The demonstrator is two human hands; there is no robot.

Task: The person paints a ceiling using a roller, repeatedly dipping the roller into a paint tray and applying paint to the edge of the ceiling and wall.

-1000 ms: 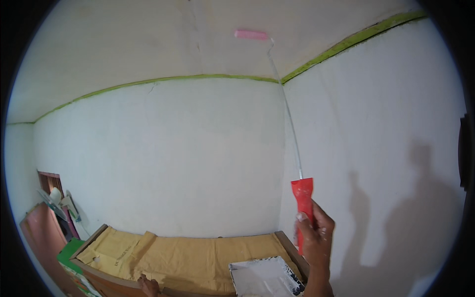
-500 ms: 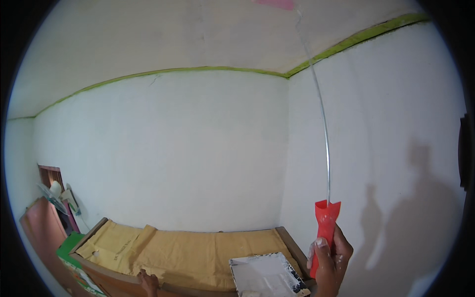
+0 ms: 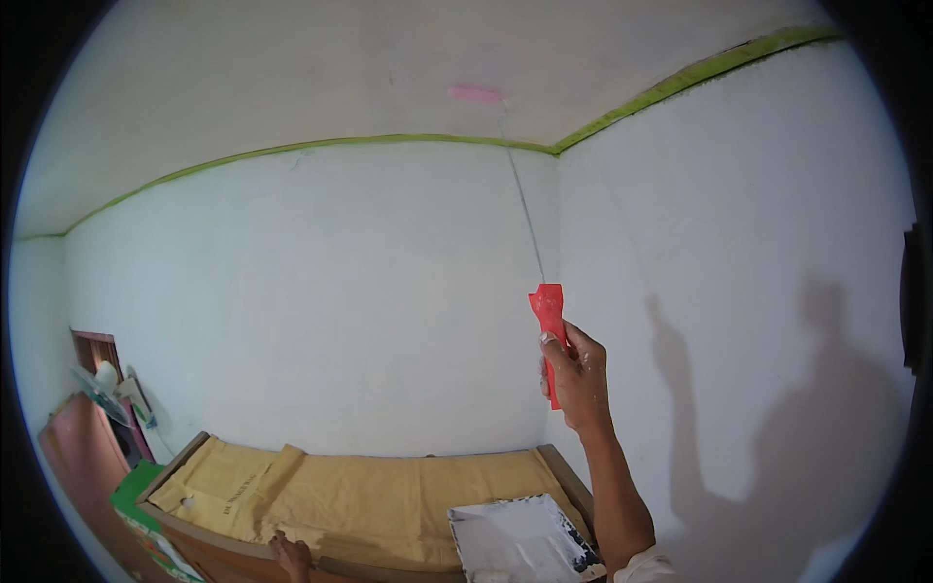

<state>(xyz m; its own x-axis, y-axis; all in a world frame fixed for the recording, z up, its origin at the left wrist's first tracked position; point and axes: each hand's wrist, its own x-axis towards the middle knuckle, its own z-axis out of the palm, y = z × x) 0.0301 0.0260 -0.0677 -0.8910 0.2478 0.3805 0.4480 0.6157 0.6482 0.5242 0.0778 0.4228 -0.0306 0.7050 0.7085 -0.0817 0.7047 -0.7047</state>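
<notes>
My right hand is wrapped round the red handle of a paint roller, raised in front of the far right corner. The roller's thin metal rod runs up to a pink sleeve, which lies against the whitish ceiling. White paint specks show on my fingers and on the handle. Low in the view, my left hand rests at the front edge of a wooden cabinet, its fingers bent over the rim; whether it grips anything is hard to see. Nearer my right arm, a paint tray with white paint sits on the cabinet top.
Tan paper sheeting covers the cabinet top. Green trim runs where walls meet ceiling. At the left are a fan, a pinkish door panel and a green box. My shadow falls on the right wall.
My right hand has moved up, forward and left with the paint roller. Its pink sleeve has travelled along the ceiling toward the far wall. The left hand stays in place.
</notes>
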